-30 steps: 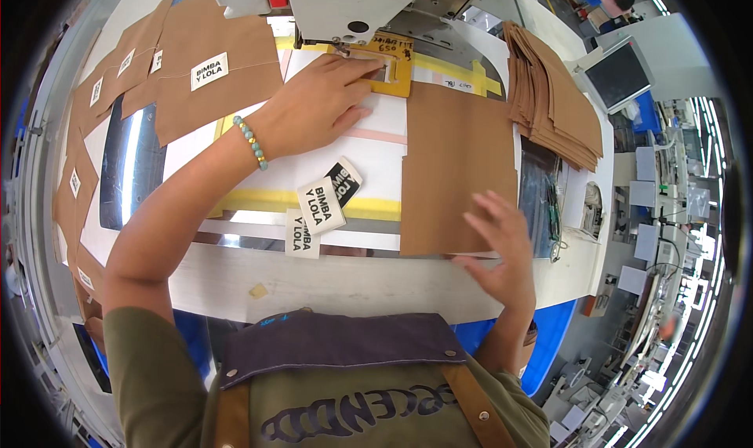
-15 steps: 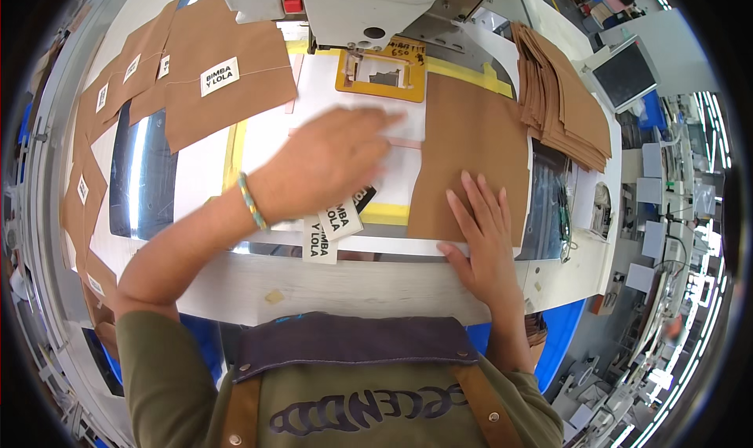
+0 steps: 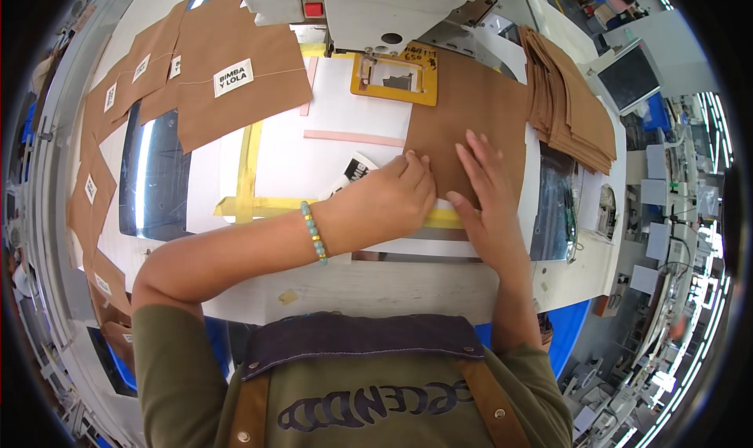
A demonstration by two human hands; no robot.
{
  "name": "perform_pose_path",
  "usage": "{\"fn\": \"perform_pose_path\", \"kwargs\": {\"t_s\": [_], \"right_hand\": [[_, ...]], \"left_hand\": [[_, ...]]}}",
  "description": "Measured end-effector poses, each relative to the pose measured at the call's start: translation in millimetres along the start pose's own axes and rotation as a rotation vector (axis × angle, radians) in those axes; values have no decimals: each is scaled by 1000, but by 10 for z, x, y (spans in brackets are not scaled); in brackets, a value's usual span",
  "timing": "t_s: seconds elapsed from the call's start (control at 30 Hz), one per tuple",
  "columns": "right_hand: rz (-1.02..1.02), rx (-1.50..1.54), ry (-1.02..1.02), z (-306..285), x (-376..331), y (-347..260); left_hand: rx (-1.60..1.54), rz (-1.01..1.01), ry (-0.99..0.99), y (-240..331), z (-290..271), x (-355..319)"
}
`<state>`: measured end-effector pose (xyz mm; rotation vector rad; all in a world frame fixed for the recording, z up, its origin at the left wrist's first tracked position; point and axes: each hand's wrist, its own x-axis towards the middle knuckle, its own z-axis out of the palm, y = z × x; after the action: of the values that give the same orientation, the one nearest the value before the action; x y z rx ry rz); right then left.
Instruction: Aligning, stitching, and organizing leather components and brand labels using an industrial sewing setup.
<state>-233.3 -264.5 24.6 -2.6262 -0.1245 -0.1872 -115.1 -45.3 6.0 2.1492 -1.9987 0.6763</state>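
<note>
A brown leather-like panel [image 3: 478,95] lies at the right of a white work sheet, its left part next to a yellow clamp frame [image 3: 430,87] under the sewing machine head [image 3: 376,9]. My left hand [image 3: 384,197] pinches the panel at its lower left edge; the fingertips are closed and partly hide that edge. Spread flatter on the panel's lower right, my right hand [image 3: 490,185] has its fingers apart. Beneath my left hand, small black-and-white labels [image 3: 353,170] are mostly covered.
Several brown panels with white labels [image 3: 234,78] fan out at the left, joined by thread. At the right stands a stack of brown panels [image 3: 569,107], with a screen [image 3: 623,76] beyond. Yellow tape [image 3: 249,162] and pink strips [image 3: 353,137] mark the white sheet.
My left hand has come down and right from near the clamp frame to the panel's lower left edge. The panel has slid away from me, and my right hand has moved up slightly with it.
</note>
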Motion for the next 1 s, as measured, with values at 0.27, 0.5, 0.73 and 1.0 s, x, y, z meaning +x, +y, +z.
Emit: {"fn": "perform_pose_path", "kwargs": {"t_s": [0.27,0.5,0.73,1.0], "right_hand": [[26,-232,-20,-233,-125,-10],[-38,-307,-160,-149,-25,35],[-186,-405,-107,-39,434,434],[-168,-412,-33,-267,435,409]], "left_hand": [[152,-111,-99,-456,-105,-15],[231,-247,-157,-654,-94,-447],[230,-272,-147,-683,-133,-630],[-113,-460,-109,-530,-302,-747]]}}
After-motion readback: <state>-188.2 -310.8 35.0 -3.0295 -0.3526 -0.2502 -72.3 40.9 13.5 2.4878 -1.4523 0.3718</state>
